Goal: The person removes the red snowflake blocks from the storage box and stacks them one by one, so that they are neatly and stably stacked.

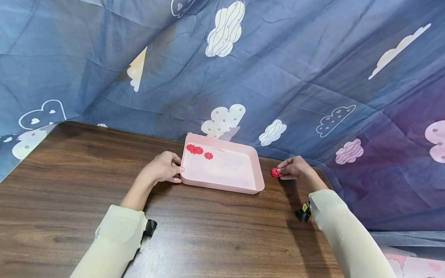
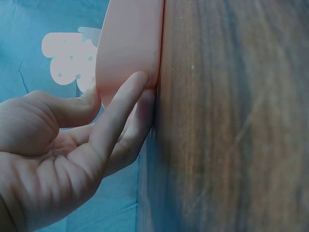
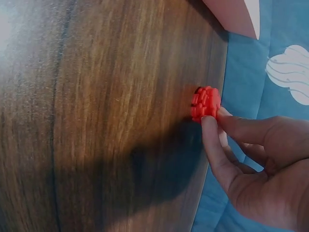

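Note:
A pink tray [image 1: 222, 186] lies on the table with several red flower-shaped pieces [image 1: 208, 155] in its far left part. At its left end my left hand [image 1: 160, 168] grips the wall, thumb at the rim and fingers against the outer side; the left wrist view shows this hand [image 2: 72, 145] on the tray wall [image 2: 130, 43]. Right of the tray, my right hand [image 1: 295, 168] pinches a small stack of red pieces [image 1: 275, 172] between thumb and fingers. In the right wrist view the stack [image 3: 206, 103] is at the fingertips of this hand [image 3: 260, 164], close to the tabletop.
The brown wooden table [image 1: 208, 231] reaches back to a blue cloth [image 1: 167, 100] with cloud prints, which hangs behind the tray and along the right side. Each forearm wears a small black device, the right one [image 1: 303, 211] near the table's right part.

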Motion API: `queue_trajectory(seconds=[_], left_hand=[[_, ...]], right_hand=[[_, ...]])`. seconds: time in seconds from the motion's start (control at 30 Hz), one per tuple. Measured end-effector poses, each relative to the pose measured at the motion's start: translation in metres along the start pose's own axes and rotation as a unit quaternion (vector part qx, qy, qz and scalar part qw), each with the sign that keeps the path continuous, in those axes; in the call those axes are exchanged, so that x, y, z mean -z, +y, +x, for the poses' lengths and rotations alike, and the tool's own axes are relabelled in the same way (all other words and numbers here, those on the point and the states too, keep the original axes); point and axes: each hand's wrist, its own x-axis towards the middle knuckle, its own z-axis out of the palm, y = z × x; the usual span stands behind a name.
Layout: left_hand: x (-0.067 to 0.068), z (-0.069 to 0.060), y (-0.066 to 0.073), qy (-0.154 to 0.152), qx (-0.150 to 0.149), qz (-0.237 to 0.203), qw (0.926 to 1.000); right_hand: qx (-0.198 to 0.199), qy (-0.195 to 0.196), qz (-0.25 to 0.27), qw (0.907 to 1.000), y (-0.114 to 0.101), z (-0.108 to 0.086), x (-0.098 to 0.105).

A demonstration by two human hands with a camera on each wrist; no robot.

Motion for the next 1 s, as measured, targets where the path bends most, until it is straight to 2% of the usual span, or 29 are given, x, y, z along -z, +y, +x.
queue_trajectory(seconds=[0.2,0.43,0.63,0.87,1.0], left_hand=[[-0.002,0.002,-0.001,-0.001,0.0,0.001,1.0],[-0.003,0.002,0.002,0.0,0.0,0.0,1.0],[-0.001,0.0,0.002,-0.001,-0.002,0.001,1.0],[0.001,-0.001,0.0,0.0,-0.01,0.007,0.9999],[0.001,0.0,-0.001,0.0,-0.013,0.009,0.9999]], right_hand=[[-0.001,0.006,0.002,1.0,0.005,0.0,-0.002],[0.009,0.019,0.043,0.9988,0.0,0.0,-0.001],[0.017,0.004,0.055,0.9983,-0.025,0.002,-0.01],[0.033,-0.008,0.016,0.9993,-0.059,0.0,-0.031],[0.044,-0.017,0.014,0.9988,-0.076,0.001,-0.043]])
